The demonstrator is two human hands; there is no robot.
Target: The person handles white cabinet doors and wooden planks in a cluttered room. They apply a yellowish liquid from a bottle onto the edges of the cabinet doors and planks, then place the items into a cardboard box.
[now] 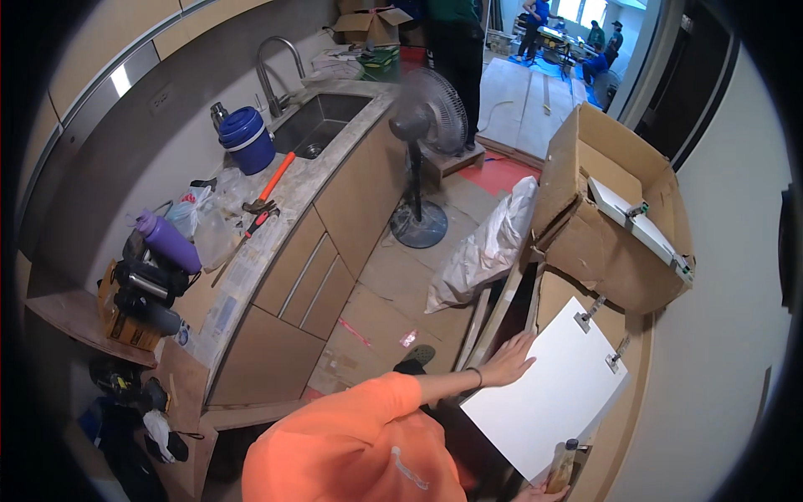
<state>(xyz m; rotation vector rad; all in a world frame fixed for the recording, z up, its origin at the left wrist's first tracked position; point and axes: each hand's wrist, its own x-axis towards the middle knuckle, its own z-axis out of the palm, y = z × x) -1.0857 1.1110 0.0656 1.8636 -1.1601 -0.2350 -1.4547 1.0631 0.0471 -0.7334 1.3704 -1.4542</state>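
Observation:
A white cabinet door panel (535, 393) with two metal hinges (615, 360) along its far right edge lies tilted in front of me at the lower right. My left hand (508, 360) rests flat on its upper left edge, fingers stretched out over the white face. At the bottom edge of the view, my right hand (548, 492) is closed around the lower part of a small clear bottle (563, 465) with a black cap and amber contents. The bottle stands over the panel's near corner. Most of the right hand is cut off by the frame.
An open cardboard box (615, 251) holds another white hinged piece (640, 226). A white sack (489, 251) and a standing fan (418, 159) are ahead. On the left counter (288, 201) lie hammers (269, 191), a blue jug (247, 142) and a purple bottle (167, 238). People (539, 21) work farther off.

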